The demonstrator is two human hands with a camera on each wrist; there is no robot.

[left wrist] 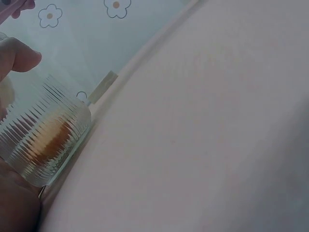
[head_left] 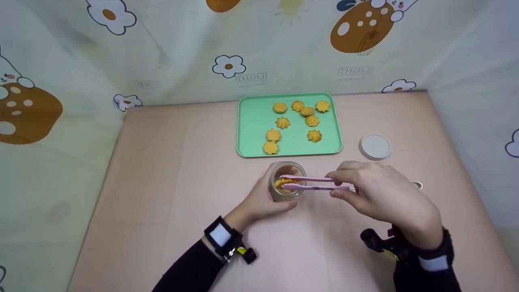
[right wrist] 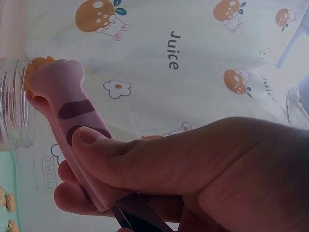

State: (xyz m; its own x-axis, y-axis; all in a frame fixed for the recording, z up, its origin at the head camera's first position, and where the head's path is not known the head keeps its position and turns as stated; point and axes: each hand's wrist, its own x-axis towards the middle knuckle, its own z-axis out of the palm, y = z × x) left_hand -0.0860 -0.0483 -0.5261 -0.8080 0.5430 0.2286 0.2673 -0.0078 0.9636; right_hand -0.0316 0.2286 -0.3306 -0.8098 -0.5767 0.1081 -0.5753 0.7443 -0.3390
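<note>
My left hand [head_left: 261,200] holds a ribbed clear glass jar [head_left: 285,197] around its side, thumb toward me. In the left wrist view an orange-brown cookie [left wrist: 50,140] shows low inside the jar wall [left wrist: 77,108]. My right hand [head_left: 383,192] pinches pink tongs [head_left: 318,188] with paw-shaped tips, thumb on one arm and fingers on the other. Between the tips is a yellow cookie [right wrist: 35,72], right at the jar mouth in the right wrist view. From above, the tips overlap the jar opening.
Beyond the jar lies a green tray [head_left: 251,125] bearing several swirled and flower-shaped cookies [head_left: 314,135]. A round white lid [head_left: 375,146] rests right of the tray. The tongs' metal end [head_left: 417,185] sticks out behind my right hand. A patterned curtain [head_left: 182,52] borders the table [head_left: 162,182].
</note>
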